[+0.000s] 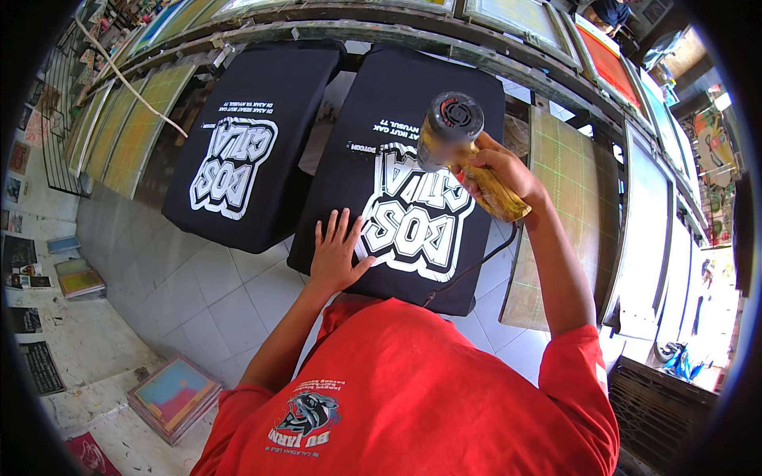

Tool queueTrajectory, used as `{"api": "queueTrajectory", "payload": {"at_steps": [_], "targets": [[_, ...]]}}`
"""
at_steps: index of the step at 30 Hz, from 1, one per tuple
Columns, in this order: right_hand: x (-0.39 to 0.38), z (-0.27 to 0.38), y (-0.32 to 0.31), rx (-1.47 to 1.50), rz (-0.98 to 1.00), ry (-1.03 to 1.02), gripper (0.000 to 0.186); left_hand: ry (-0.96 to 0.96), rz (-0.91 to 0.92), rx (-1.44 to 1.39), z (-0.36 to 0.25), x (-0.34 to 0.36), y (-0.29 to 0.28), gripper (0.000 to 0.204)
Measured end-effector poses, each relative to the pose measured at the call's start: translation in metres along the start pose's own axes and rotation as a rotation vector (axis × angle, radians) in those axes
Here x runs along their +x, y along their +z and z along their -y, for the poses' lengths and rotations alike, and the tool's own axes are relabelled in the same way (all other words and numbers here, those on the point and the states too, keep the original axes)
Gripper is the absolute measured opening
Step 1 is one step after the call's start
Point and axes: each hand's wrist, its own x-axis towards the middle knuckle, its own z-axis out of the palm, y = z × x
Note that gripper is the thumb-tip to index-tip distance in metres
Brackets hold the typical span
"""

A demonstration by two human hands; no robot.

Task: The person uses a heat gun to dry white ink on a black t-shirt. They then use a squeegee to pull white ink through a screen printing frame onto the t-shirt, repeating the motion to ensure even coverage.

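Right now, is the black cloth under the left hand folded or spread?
Spread: the black cloth lies smooth and flat, its white print facing up.

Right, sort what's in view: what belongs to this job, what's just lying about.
In the job:
yellow heat gun, in the right hand
black printed fabric, under the left hand
matching black fabric alongside, probably

Apparently just lying about:
stacked frames, lower left
gridded panel, right
red frame, upper right

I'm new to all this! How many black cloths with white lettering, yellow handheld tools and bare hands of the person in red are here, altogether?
White-lettered: left black cloth and right black cloth: 2
Yellow handheld tool: 1
Bare: left hand and right hand: 2
Total: 5
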Motion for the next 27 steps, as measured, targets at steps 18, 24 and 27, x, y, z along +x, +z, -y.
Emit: {"api": "queueTrajectory", "payload": {"at_steps": [18,24,27], "targets": [[0.021,-0.010,0.009,0.095,0.090,-0.077,0.055,0.005,-0.026,-0.024,0.001,0.000,0.003,0.085],[0.014,-0.003,0.014,-0.006,0.045,-0.066,0.055,0.002,-0.028,-0.042,0.000,0.000,0.001,0.085],[0.005,-0.003,0.008,-0.043,0.094,-0.029,0.056,0.001,-0.027,-0.038,-0.001,0.000,0.000,0.085]]}}
